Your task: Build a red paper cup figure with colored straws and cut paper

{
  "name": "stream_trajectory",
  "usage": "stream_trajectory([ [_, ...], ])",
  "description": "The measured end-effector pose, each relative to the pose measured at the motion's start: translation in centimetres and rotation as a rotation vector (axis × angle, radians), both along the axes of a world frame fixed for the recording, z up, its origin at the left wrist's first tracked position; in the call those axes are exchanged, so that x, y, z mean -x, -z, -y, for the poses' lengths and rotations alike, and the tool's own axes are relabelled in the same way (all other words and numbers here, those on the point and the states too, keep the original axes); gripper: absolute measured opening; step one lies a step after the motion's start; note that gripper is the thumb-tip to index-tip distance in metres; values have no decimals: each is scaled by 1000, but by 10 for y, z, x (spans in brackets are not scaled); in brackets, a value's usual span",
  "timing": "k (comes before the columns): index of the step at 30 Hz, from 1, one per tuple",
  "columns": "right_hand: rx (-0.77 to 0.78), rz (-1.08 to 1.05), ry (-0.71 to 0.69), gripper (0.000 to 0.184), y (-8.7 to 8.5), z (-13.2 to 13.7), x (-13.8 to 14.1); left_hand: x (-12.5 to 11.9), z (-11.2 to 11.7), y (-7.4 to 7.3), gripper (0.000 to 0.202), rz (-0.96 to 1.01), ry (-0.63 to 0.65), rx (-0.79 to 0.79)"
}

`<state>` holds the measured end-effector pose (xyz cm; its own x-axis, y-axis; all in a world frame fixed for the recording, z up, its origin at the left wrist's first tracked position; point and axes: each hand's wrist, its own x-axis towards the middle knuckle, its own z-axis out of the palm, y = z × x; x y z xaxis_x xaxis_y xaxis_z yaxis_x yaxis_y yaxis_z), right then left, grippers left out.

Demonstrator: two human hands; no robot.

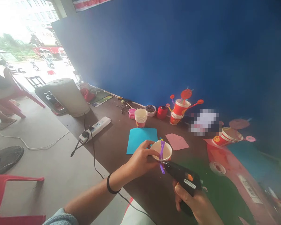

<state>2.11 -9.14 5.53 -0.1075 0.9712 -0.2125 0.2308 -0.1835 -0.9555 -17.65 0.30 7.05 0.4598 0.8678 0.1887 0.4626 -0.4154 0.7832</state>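
My left hand [140,160] is closed around a paper cup [161,151] held over the dark table [112,147]. A purple straw [161,156] runs across the cup's rim. My right hand [196,204] grips a black glue gun [182,178], and its nozzle touches the cup's near side by the straw. A black band circles my left wrist.
A blue paper sheet [140,139] and a pink one [176,141] lie behind the cup. Further back stand stacked cups [140,117], decorated red cups [179,111], small pots, a power strip [96,128] and a white kettle [67,95]. A red chair [4,193] is at left.
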Motion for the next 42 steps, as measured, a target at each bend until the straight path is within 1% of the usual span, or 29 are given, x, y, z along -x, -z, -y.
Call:
stream_trajectory([
  [3, 39, 54, -20, 41, -4, 1, 0, -1, 1, -3, 24, -26, -3, 52],
  [9, -95, 206, 112, 40, -11, 4, 4, -1, 4, -12, 30, -51, 15, 64],
  [12, -187, 256, 141, 36, -9, 6, 4, -1, 5, -17, 30, -54, 20, 73],
  [15, -277, 341, 170, 32, -2, 7, 1, -2, 6, -20, 30, -64, 10, 90],
  [19, -378, 416, 189, 32, 4, 6, -4, -4, 7, -18, 29, -72, 0, 79],
  [22, -388, 461, 180, 32, 4, 7, -4, -6, 7, -14, 28, -73, -11, 54],
  [25, -407, 520, 158, 35, 6, 10, -2, -7, 6, -12, 26, -81, -21, -7],
  [29, -411, 579, 199, 38, 10, 13, -1, -7, 6, -13, 20, -75, -40, -99],
  [31, -400, 570, 199, 35, 10, 13, 0, -7, 7, -13, 20, -53, -30, -146],
  [34, -372, 536, 169, 31, 4, 11, 0, -7, 7, -12, 21, -4, 16, -192],
  [38, -366, 485, 154, 26, -5, 8, -1, -7, 7, -8, 17, 40, 29, -209],
  [42, -304, 406, 135, 28, -5, 8, -3, -6, 6, -2, 13, 40, 14, -195],
])
